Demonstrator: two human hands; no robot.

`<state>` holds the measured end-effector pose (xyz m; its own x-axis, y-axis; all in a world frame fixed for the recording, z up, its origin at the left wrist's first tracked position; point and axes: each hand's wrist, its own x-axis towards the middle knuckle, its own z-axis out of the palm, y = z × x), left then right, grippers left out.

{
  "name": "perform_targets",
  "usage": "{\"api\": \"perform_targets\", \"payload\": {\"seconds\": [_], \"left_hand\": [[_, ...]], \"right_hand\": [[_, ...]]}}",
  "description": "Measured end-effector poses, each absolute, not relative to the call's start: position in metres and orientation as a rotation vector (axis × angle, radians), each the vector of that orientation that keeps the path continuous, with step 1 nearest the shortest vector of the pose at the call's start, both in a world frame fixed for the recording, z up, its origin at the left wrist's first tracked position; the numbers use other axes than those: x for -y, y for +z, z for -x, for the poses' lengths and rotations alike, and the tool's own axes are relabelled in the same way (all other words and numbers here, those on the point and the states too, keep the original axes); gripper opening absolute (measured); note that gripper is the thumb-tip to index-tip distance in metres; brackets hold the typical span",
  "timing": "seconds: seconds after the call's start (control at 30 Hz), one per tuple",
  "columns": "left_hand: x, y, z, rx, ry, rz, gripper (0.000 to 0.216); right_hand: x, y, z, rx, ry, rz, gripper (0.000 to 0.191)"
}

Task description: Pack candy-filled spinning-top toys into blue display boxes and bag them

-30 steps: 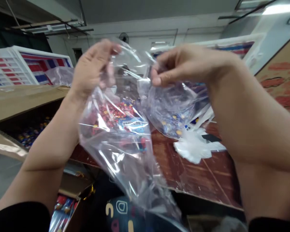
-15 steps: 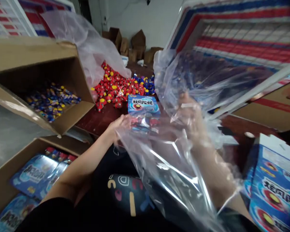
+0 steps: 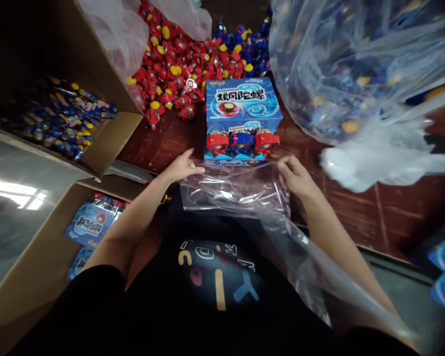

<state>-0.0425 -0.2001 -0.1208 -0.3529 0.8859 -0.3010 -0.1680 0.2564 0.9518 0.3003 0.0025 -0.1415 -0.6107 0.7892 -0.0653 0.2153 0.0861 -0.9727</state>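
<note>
A clear plastic bag [image 3: 234, 190] lies at the near edge of the dark wooden table [image 3: 359, 217], its tail hanging down over my lap. My left hand [image 3: 181, 167] pinches the bag's left corner and my right hand [image 3: 294, 173] pinches its right corner, both closed on the film. Just beyond the bag's mouth sits a blue printed card [image 3: 241, 111] carrying three spinning-top toys [image 3: 243, 141], two red and one blue.
A heap of red tops [image 3: 174, 54] and blue tops [image 3: 250, 49] lies behind the card. A large clear bag of blue tops [image 3: 341, 69] sits at the right. Open cardboard boxes stand at the left, one with small toys [image 3: 65, 123], one with packed cards [image 3: 91, 225].
My hands came down from head height, where they were pulling the bag open, to the table edge. The bag now lies flat in front of the blue card. My view tilted downward.
</note>
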Motion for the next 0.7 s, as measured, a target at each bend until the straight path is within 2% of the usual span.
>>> {"api": "perform_targets", "payload": {"seconds": [0.13,0.3,0.43,0.57,0.63,0.7], "left_hand": [[0.185,-0.114,0.035,-1.525,1.179,-0.863,0.042],[0.254,-0.105,0.032,-1.520,0.983,-1.091,0.014],[0.297,-0.104,0.045,-1.484,0.683,-1.530,0.024],[0.308,-0.118,0.053,-1.505,0.488,-1.818,0.021],[0.310,-0.128,0.053,-1.474,0.457,-1.906,0.015],[0.310,-0.135,0.053,-1.507,0.409,-2.009,0.019]], "right_hand": [[0.009,-0.149,-0.283,1.913,1.553,0.989,0.065],[0.089,-0.139,-0.346,2.020,1.630,1.030,0.054],[0.140,-0.122,-0.401,2.151,1.566,1.054,0.047],[0.152,-0.122,-0.425,2.708,1.114,0.689,0.031],[0.151,-0.131,-0.422,2.851,0.890,0.550,0.026],[0.147,-0.138,-0.413,2.894,0.711,0.521,0.025]]}}
